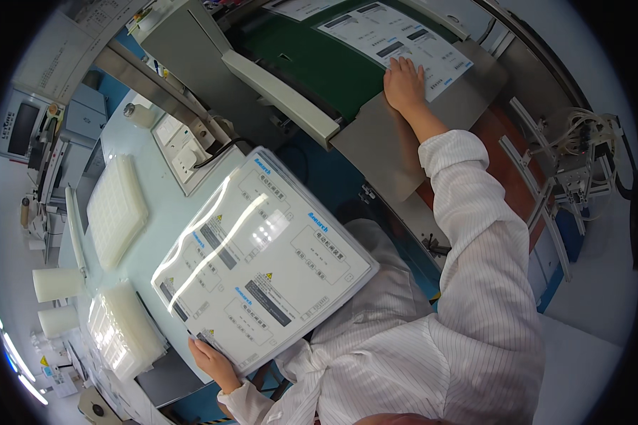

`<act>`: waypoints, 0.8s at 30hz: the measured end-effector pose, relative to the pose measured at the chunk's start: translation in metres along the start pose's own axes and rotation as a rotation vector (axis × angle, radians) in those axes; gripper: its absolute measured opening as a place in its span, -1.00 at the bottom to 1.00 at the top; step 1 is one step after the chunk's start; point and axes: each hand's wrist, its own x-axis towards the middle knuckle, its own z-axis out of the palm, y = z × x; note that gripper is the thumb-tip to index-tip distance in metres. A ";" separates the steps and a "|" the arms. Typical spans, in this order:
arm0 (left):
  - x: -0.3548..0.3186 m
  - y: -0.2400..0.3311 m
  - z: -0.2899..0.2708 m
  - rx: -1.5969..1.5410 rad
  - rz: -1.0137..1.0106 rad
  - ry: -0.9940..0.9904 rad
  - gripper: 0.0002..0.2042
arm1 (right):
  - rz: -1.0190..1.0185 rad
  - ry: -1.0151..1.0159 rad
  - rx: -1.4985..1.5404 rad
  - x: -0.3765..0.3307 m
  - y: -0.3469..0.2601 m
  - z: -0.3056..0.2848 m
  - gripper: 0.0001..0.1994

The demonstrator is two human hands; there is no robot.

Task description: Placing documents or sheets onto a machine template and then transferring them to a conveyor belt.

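A stack of glossy printed sheets (262, 248), white with black diagrams and blue marks, lies tilted between the pale table and my lap. At its near left corner, my left hand (216, 365) grips the edge, with some of the fingers hidden. My right arm reaches far forward. The right hand (405, 85) rests flat on the near edge of another printed sheet (436, 60), its fingers stretched out. That sheet lies partly on a green conveyor belt (312, 67) and partly over a grey metal plate (432, 134).
On the table (159, 241) left of the stack are a translucent gridded tray (117, 209) and a plastic-wrapped pale stack (124, 329). Pale rolls (57, 285) stand farther left. A metal machine frame (283, 92) borders the belt; tubing and metal rails (539, 170) stand at right.
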 end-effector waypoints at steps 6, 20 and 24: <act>0.000 -0.004 0.000 -0.039 0.009 -0.033 -0.58 | 0.151 -0.134 0.022 -0.008 -0.002 -0.010 -0.48; 0.002 0.003 0.001 -0.225 -0.017 -0.052 -0.62 | -0.118 -0.324 0.162 -0.161 0.028 -0.102 -0.38; 0.002 0.007 -0.006 -0.218 -0.009 -0.083 -0.66 | -0.262 -0.481 0.143 -0.187 0.014 -0.168 -0.28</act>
